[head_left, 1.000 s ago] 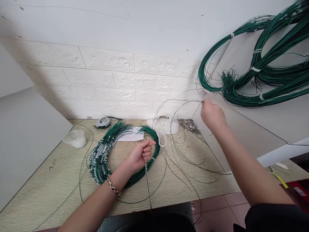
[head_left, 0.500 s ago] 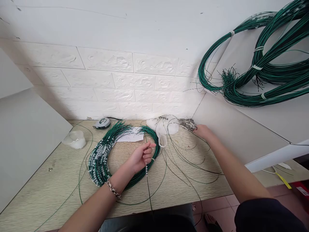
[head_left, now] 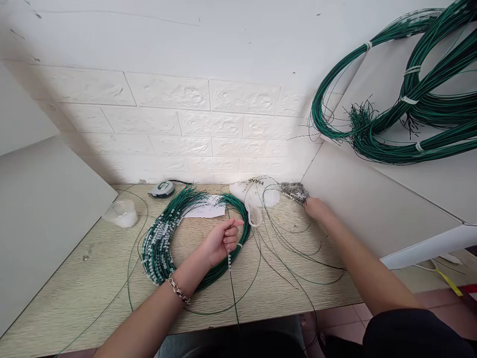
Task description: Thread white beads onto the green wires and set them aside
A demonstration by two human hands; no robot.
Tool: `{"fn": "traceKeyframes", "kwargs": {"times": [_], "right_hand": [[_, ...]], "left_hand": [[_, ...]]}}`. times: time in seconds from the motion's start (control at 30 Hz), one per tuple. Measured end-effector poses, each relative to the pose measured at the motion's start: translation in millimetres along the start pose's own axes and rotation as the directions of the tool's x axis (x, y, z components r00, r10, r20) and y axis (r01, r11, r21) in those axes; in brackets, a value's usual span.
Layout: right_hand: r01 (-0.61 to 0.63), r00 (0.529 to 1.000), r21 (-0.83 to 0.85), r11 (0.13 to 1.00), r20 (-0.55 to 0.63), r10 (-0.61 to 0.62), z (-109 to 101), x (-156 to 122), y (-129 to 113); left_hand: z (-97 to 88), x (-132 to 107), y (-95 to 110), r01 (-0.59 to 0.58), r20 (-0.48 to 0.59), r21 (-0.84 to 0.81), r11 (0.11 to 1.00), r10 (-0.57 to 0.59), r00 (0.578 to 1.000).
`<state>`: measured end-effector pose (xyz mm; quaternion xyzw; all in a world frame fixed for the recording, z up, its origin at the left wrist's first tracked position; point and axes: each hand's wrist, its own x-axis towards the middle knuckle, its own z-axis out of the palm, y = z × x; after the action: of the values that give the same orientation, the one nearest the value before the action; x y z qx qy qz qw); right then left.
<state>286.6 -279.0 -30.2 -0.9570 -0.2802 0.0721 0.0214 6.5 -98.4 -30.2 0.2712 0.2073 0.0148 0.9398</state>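
My left hand is closed in a pinch on a thin green wire with a few white beads near the fingers; the wire hangs down past the table's front edge. Just beyond the hand lies a coiled bundle of green wires strung with white beads. My right hand reaches to the back right corner of the wooden table and touches a small grey pile of tiny metal pieces. Its fingers are bunched at the pile; what they hold is too small to make out.
A white plastic bag, a paper slip, a tape measure and a clear plastic cup sit near the brick wall. Loose green wires loop over the table's right part. Large green wire coils lie on the white ledge at right.
My right hand came down from the ledge's edge, where it was raised with a wire, to the grey pile on the table. The left hand has kept its pinch on the beaded wire.
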Motion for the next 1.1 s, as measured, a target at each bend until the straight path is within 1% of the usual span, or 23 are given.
{"fn": "traceKeyframes", "kwargs": {"times": [0.2, 0.37, 0.6, 0.63, 0.73, 0.77, 0.8, 0.83, 0.87, 0.9, 0.93, 1.0, 1.03, 1.07, 1.1], "right_hand": [[0.006, 1.0, 0.0, 1.0, -0.024, -0.006, -2.9, -9.9, -5.0], [0.014, 0.998, 0.033, 0.999, -0.067, -0.012, -6.2, -13.2, -7.5], [-0.03, 0.994, 0.121, 0.992, -0.1, 0.042, -8.3, -10.3, 1.3], [-0.018, 0.995, 0.128, 0.992, -0.096, 0.031, -10.4, -10.5, 2.9], [0.067, 0.995, 0.124, 0.99, -0.076, -0.058, -19.2, -13.6, 3.6], [0.08, 0.993, 0.101, 0.992, -0.094, -0.071, -22.5, -15.7, 1.6], [0.069, 0.989, 0.064, 0.996, -0.138, -0.06, -25.7, -18.5, -1.6], [0.036, 0.978, 0.019, 0.999, -0.207, -0.031, -29.0, -21.9, -6.1], [-0.01, 0.955, -0.022, 1.0, -0.297, 0.003, -32.2, -25.9, -11.9], [-0.054, 0.914, -0.051, 0.997, -0.404, 0.029, -35.4, -30.5, -18.8], [-0.078, 0.86, -0.071, 0.994, -0.509, 0.031, -38.5, -35.6, -26.7], [-0.078, 0.725, -0.101, 0.992, -0.688, -0.013, -44.3, -47.3, -45.1], [-0.065, 0.665, -0.117, 0.991, -0.745, -0.045, -46.6, -53.8, -55.1], [-0.059, 0.62, -0.134, 0.989, -0.782, -0.069, -48.4, -60.6, -65.0], [-0.062, 0.599, -0.148, 0.987, -0.797, -0.082, -49.3, -67.4, -74.3]], "left_hand": [[2.0, -2.0, 0.5, -0.002, 0.017, -0.004, 1.0, 0.002, 1.0], [5.5, -5.1, 1.3, -0.012, -0.012, 0.017, 1.0, 0.012, 1.0], [4.2, -7.8, -0.1, -0.014, 0.018, 0.021, 1.0, 0.013, 1.0], [3.9, -8.1, -0.6, -0.015, 0.024, 0.017, 1.0, 0.015, 1.0], [3.5, -9.0, -0.6, -0.011, 0.033, 0.007, 1.0, 0.011, 0.999], [3.3, -9.6, 0.2, -0.006, 0.035, 0.01, 1.0, 0.006, 0.999], [2.9, -10.6, 1.7, 0.001, 0.041, 0.02, 1.0, -0.002, 0.999], [2.2, -12.0, 3.6, 0.009, 0.05, 0.038, 0.999, -0.01, 0.999], [1.2, -14.0, 6.1, 0.014, 0.06, 0.062, 0.998, -0.017, 0.998], [-0.3, -16.4, 9.0, 0.014, 0.07, 0.086, 0.996, -0.02, 0.997], [-2.3, -19.1, 12.1, 0.01, 0.075, 0.108, 0.994, -0.018, 0.997], [-7.3, -25.2, 18.7, -0.015, 0.069, 0.131, 0.991, 0.006, 0.998], [-10.0, -28.2, 21.9, -0.029, 0.062, 0.137, 0.99, 0.021, 0.998], [-12.7, -31.0, 24.8, -0.043, 0.057, 0.141, 0.989, 0.035, 0.998], [-15.2, -33.4, 27.3, -0.058, 0.052, 0.142, 0.988, 0.051, 0.997]]}}
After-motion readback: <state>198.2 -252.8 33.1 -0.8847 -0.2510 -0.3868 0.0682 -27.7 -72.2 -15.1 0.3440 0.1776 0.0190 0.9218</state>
